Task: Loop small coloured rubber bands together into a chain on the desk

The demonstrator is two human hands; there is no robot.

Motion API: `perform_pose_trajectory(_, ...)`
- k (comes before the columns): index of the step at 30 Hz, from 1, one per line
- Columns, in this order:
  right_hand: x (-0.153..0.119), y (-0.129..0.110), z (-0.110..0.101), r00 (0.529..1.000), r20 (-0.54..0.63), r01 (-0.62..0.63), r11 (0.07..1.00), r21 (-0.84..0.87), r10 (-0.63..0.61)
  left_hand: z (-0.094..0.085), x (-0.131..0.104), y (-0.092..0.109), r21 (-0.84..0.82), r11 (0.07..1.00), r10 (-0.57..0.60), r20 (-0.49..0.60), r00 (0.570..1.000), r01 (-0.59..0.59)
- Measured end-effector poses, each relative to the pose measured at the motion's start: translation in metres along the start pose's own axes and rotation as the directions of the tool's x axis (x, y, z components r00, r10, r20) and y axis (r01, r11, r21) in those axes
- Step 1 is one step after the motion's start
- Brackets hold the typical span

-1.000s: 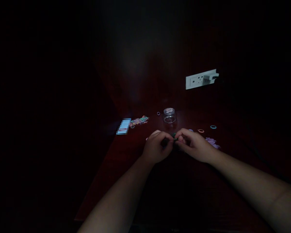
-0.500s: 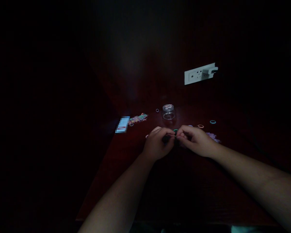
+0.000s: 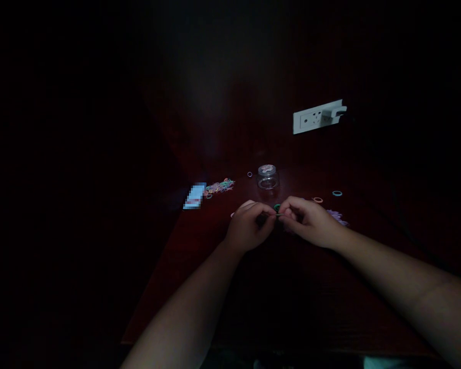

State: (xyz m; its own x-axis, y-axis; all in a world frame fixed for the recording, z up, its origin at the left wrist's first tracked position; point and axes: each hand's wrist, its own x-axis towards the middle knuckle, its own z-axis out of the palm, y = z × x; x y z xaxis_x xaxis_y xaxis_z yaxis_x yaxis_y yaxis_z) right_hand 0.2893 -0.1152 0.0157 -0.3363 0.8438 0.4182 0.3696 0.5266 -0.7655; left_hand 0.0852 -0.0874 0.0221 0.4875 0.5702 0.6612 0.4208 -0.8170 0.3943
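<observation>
My left hand (image 3: pixel 251 225) and my right hand (image 3: pixel 310 221) meet over the dark red table (image 3: pixel 200 266), their fingertips pinched close together. Between them is something thin and small, too dim to make out. A green ring (image 3: pixel 277 207) shows just behind the fingertips. Purple bands (image 3: pixel 337 217) lie in a pile beside my right hand, and a peach ring (image 3: pixel 317 200) is behind it. Part of a pale ring (image 3: pixel 232 215) peeks out left of my left hand. A clear jar (image 3: pixel 268 179) with a patterned lid stands beyond both hands.
A heap of multicoloured bands (image 3: pixel 219 186) lies at the back left, beside a lit, pixelated screen (image 3: pixel 194 196). One small ring (image 3: pixel 249 174) is left of the jar, and a teal ring (image 3: pixel 337 193) lies to the right. A socket panel (image 3: pixel 317 118) with a plug is on the wall.
The fingertips have drawn slightly apart, with the thin item still between them. Otherwise the view has only shifted a little.
</observation>
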Motion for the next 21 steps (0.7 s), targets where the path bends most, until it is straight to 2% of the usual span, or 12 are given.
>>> perform_pose_trajectory(10, 0.0014, 0.0038, -0.0003, 1.0, -0.009, 0.006, 0.997, -0.079, -0.007, 0.0003, 0.0002, 0.0012, -0.023, 1.0, -0.004, -0.002, 1.0, 0.004)
perform_pose_trajectory(21, 0.0007, 0.002, -0.0015, 0.999, -0.036, -0.009, 1.0, -0.018, 0.009, -0.0002, -0.0003, 0.0015, -0.033, 0.999, -0.034, 0.013, 0.999, 0.034)
